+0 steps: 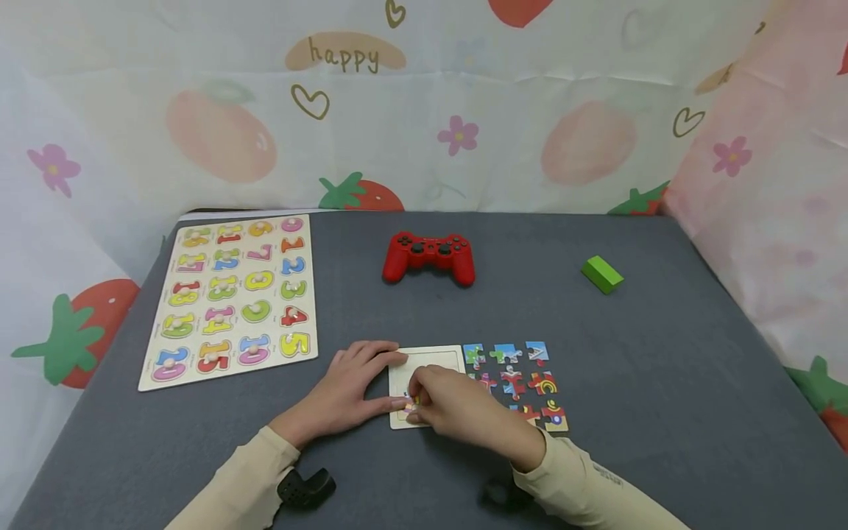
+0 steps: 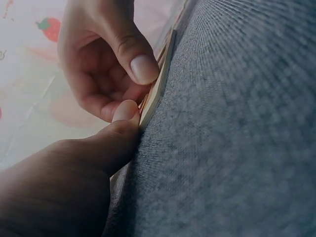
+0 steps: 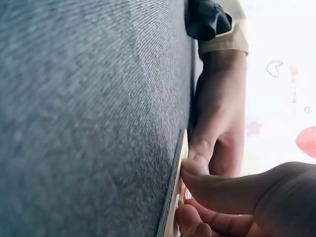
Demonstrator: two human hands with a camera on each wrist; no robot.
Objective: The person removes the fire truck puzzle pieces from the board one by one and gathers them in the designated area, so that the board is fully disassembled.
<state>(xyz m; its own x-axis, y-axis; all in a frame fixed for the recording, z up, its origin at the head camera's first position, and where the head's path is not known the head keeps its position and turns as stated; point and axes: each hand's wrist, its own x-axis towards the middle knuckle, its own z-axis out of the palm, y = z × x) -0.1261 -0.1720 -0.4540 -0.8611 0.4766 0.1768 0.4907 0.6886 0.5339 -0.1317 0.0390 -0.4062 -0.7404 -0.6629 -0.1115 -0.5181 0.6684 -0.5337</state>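
A puzzle board point(image 1: 427, 358), pale with a raised rim, lies in front of me. My left hand point(image 1: 347, 394) rests along its left edge, fingers fairly straight. The left thumb presses at the board's lower left; the left wrist view shows this thumb point(image 2: 126, 112) at the rim. My right hand point(image 1: 457, 408) reaches over the board with curled fingers. Its thumb and fingertips pinch a small colourful jigsaw piece point(image 1: 409, 406) in the lower left corner, mostly hidden by the fingers. In the right wrist view both thumbs lie close together over the board's edge point(image 3: 183, 145).
Several loose jigsaw pieces point(image 1: 513, 383) lie in rows right of the board, some partly behind the right hand. A number peg board point(image 1: 241, 254) is at the left. Farther back sit a red game controller point(image 1: 429, 254) and a green block point(image 1: 602, 274).
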